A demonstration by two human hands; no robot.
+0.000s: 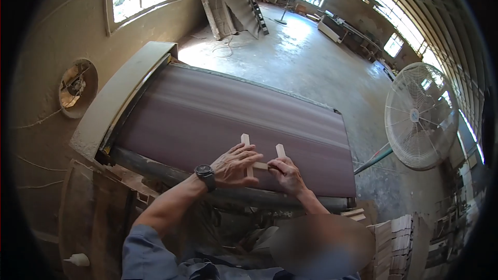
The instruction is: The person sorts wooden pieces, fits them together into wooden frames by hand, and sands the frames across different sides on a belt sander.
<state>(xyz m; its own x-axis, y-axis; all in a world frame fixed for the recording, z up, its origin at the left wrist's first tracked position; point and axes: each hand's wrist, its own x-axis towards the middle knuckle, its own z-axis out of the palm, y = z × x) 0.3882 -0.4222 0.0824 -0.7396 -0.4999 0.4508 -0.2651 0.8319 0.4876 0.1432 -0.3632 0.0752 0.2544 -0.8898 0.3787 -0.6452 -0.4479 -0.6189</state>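
Observation:
A small pale wooden frame [245, 140] lies on the maroon sanding belt [207, 106], near the belt's front edge. Two upright bars and a short crossbar between them are visible; my hands cover parts of it. My left hand [236, 167], with a dark watch at the wrist, lies flat across the left bar, fingers stretched out and thumb apart. Curled around the right bar where it meets the crossbar, my right hand [288, 175] grips the frame. Its fingertips are partly hidden.
A metal housing [122, 91] closes the belt's left end. The large fan [415, 116] stands to the right. Stacked wood pieces [393, 241] sit at lower right. A white bottle [78, 260] rests on a wooden surface [98, 218] at lower left.

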